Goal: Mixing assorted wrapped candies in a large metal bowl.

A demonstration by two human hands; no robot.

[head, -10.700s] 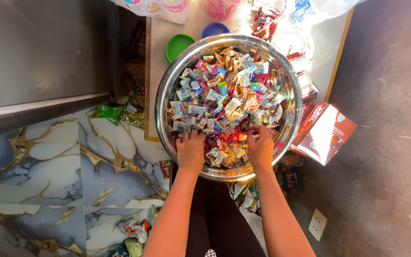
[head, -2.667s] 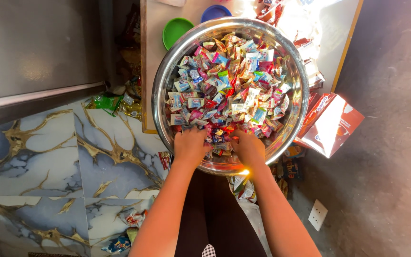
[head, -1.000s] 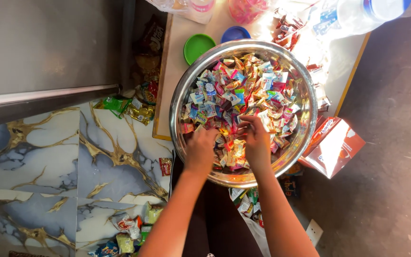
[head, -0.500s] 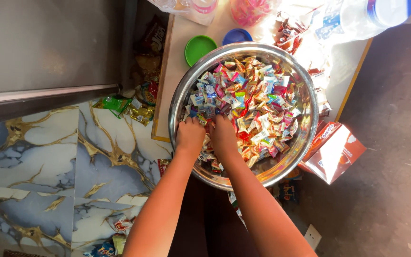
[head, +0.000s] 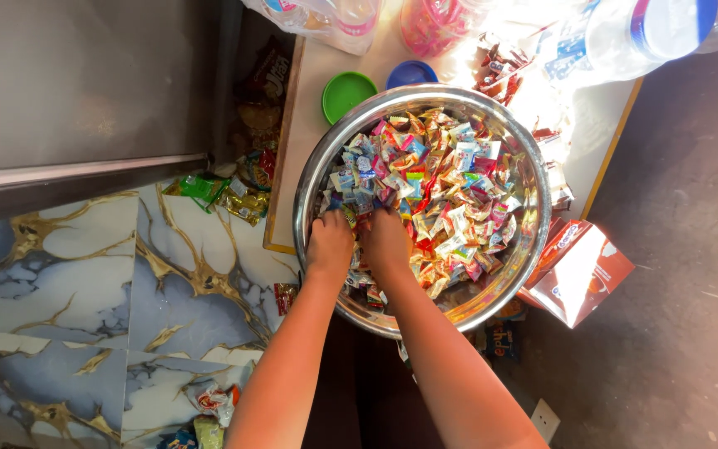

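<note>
A wide steel bowl (head: 533,249) on a pale tabletop (head: 309,158) brims with wrapped candies (head: 450,191); the left hand (head: 330,245) and right hand (head: 386,241) dig in, fingers buried, grip unclear. Sorting seems underway; lifting out a handful likely demands cupped fingers.

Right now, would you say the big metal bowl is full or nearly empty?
Fairly full: wrapped candies cover most of the metal bowl, bare metal showing only near its rim.

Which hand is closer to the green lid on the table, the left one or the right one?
Left. The left hand lies in the steel bowl below the green lid; the right hand is beside it, farther right.
</note>
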